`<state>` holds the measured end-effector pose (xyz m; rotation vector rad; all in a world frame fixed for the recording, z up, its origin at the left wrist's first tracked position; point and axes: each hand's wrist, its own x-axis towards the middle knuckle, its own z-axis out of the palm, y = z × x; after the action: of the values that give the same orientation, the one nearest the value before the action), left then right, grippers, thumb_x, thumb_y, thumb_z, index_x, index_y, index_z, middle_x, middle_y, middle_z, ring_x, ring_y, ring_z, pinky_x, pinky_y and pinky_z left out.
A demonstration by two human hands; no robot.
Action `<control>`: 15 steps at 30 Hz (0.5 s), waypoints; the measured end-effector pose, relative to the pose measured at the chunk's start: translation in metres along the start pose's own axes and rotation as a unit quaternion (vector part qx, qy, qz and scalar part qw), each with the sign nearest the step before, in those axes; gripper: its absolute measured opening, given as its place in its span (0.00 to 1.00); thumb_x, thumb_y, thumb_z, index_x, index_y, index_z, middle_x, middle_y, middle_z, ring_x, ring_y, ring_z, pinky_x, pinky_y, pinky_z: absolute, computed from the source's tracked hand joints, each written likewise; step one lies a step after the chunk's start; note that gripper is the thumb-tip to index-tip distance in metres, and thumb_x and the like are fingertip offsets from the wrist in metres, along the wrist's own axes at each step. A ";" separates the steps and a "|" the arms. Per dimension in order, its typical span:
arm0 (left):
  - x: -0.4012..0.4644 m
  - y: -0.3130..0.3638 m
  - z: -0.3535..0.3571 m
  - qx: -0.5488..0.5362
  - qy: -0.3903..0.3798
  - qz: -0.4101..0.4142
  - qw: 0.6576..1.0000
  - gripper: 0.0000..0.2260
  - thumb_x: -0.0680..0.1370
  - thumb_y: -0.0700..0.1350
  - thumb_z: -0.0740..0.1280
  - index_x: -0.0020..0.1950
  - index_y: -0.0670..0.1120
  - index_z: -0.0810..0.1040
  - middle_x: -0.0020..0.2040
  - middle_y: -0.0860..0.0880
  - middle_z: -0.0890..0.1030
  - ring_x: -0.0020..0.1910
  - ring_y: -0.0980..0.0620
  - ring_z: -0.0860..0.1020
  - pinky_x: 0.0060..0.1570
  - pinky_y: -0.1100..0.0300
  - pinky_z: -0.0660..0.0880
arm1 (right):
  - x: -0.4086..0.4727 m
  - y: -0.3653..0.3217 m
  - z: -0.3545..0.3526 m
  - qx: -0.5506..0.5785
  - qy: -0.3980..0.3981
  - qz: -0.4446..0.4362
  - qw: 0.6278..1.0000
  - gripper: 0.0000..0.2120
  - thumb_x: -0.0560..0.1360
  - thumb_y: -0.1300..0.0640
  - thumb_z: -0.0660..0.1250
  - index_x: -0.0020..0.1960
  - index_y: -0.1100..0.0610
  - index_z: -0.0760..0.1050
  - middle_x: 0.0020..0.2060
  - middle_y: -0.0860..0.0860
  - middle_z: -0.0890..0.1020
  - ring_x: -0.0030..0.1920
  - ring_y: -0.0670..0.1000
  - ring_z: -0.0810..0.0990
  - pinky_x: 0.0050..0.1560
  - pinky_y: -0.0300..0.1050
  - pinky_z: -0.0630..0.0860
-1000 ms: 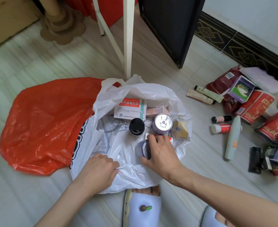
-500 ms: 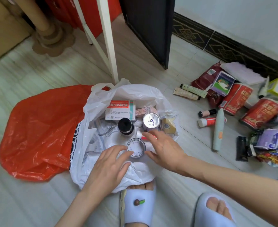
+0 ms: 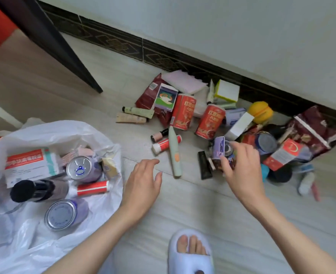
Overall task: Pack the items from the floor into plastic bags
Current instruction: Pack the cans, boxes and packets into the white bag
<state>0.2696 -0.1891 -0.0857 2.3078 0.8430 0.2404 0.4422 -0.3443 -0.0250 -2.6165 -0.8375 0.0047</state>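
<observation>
My right hand (image 3: 240, 167) has its fingers curled round a small purple packet (image 3: 220, 149) at the near edge of the floor pile; my fingers cover its lower half, so I cannot read what it is. Behind it the heap runs to the dark skirting (image 3: 183, 56): two red cans (image 3: 183, 111) lying tilted, a yellow round thing (image 3: 261, 111), dark red pouches (image 3: 317, 131), all overlapping and partly buried. The far right of the pile smears into blur. My left hand (image 3: 143, 182) hovers open, fingers relaxed, holding nothing, over bare floor between the pile and the white plastic bag (image 3: 50, 133). The bag lies open at lower left, cut off by the frame edge; inside I see a medicine box (image 3: 28, 165), two can tops (image 3: 80, 169) and a red-and-white tube (image 3: 93, 187). A pale green pen-shaped item (image 3: 174, 153) lies just beyond my left fingertips. Open floor remains between bag and pile; my slipper (image 3: 191, 254) sits below.
</observation>
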 end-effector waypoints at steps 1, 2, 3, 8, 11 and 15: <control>0.009 0.001 0.011 0.000 -0.013 -0.020 1.000 0.17 0.74 0.49 0.61 0.57 0.41 0.76 0.51 0.43 0.79 0.52 0.42 0.76 0.51 0.52 0.74 | 0.009 0.006 -0.001 -0.014 -0.017 0.027 0.999 0.18 0.71 0.59 0.70 0.58 0.64 0.73 0.50 0.61 0.77 0.52 0.61 0.72 0.54 0.50 0.67; 0.018 0.003 0.020 -0.006 -0.032 -0.049 0.998 0.15 0.75 0.48 0.64 0.57 0.41 0.76 0.52 0.43 0.79 0.53 0.42 0.75 0.53 0.53 0.72 | 0.018 0.009 0.000 -0.030 -0.040 0.049 0.998 0.20 0.71 0.57 0.71 0.59 0.63 0.73 0.51 0.61 0.77 0.53 0.62 0.72 0.54 0.51 0.68; 0.027 0.005 0.030 -0.010 -0.049 -0.082 0.995 0.15 0.75 0.48 0.65 0.58 0.41 0.76 0.53 0.43 0.79 0.55 0.42 0.74 0.54 0.53 0.70 | 0.025 0.010 0.002 -0.049 -0.066 0.061 0.995 0.20 0.72 0.54 0.70 0.59 0.63 0.72 0.51 0.61 0.76 0.53 0.62 0.72 0.54 0.51 0.68; 0.055 0.016 0.069 -0.030 -0.072 -0.207 0.975 0.22 0.72 0.57 0.67 0.55 0.41 0.76 0.53 0.44 0.78 0.55 0.42 0.72 0.51 0.52 0.71 | 0.048 -0.002 0.024 -0.094 -0.154 0.079 0.981 0.15 0.75 0.52 0.65 0.53 0.64 0.70 0.51 0.61 0.77 0.52 0.62 0.76 0.45 0.50 0.70; 0.063 0.015 0.082 -0.054 -0.090 -0.247 0.963 0.18 0.71 0.56 0.68 0.48 0.41 0.78 0.48 0.43 0.80 0.51 0.41 0.76 0.49 0.51 0.74 | 0.051 0.000 0.030 -0.081 -0.145 0.092 0.982 0.10 0.77 0.57 0.60 0.51 0.65 0.71 0.50 0.62 0.79 0.51 0.64 0.77 0.42 0.49 0.68; 0.060 0.020 0.078 -0.110 -0.113 -0.291 0.944 0.12 0.73 0.50 0.66 0.45 0.42 0.77 0.42 0.46 0.81 0.43 0.45 0.78 0.41 0.57 0.74 | 0.043 0.007 0.023 -0.023 -0.101 0.100 0.990 0.09 0.78 0.58 0.57 0.44 0.62 0.71 0.43 0.62 0.79 0.45 0.64 0.76 0.38 0.48 0.63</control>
<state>0.3555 -0.2039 -0.1359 1.7455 1.2574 -0.1790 0.4784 -0.3175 -0.0435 -2.7659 -0.6424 0.3147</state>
